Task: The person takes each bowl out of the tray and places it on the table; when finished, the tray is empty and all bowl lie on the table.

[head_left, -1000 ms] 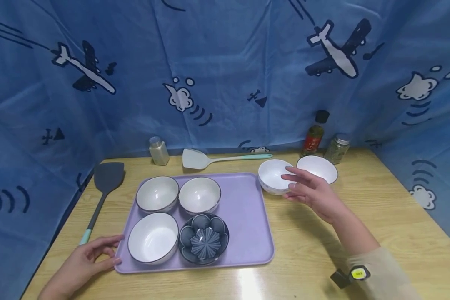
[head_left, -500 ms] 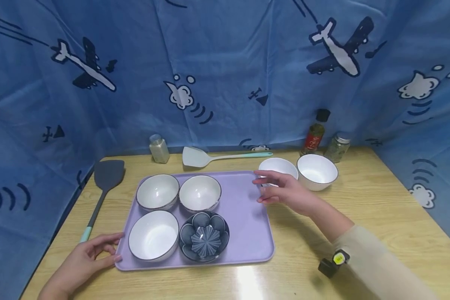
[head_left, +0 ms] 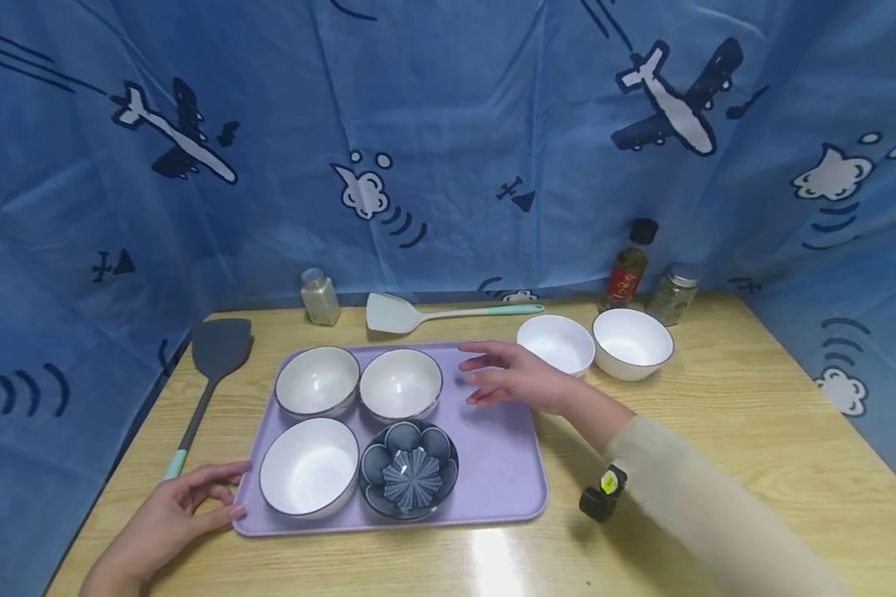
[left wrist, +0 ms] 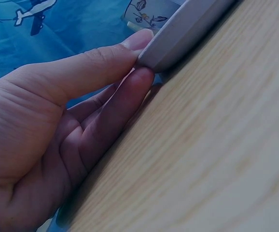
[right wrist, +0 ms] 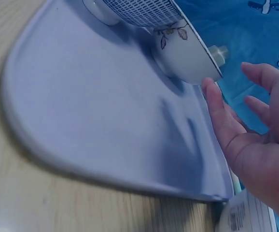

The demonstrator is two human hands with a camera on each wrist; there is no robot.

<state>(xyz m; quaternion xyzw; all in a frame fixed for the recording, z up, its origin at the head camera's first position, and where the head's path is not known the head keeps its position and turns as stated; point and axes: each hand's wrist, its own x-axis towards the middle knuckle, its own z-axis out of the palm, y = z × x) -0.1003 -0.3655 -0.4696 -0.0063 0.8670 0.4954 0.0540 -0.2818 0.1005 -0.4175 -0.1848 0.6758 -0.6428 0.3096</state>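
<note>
My left hand (head_left: 166, 518) pinches the near left corner of a lilac tray (head_left: 493, 464), thumb on the rim and a finger at its underside in the left wrist view. Over the tray's far right part hovers my right hand (head_left: 511, 380), fingers spread and holding nothing. Its fingertips point at a white bowl with a dark rim (head_left: 401, 383). On the tray beside that bowl sit another white bowl (head_left: 317, 381), a larger white bowl (head_left: 309, 468) and a dark blue petal-patterned bowl (head_left: 409, 473). In the right wrist view, the nearest bowl (right wrist: 185, 53) shows a flower print.
Two white bowls, one (head_left: 556, 342) partly behind my right forearm and another (head_left: 632, 342), stand right of the tray. A sauce bottle (head_left: 625, 269), a herb jar (head_left: 672, 297), a shaker (head_left: 319, 298) and a pale spatula (head_left: 392, 315) line the back. A dark spatula (head_left: 220, 348) lies left.
My right hand has moved left, from the white bowl beside the tray to above the tray's right part. My left hand keeps its place at the corner, and the bowls stay put.
</note>
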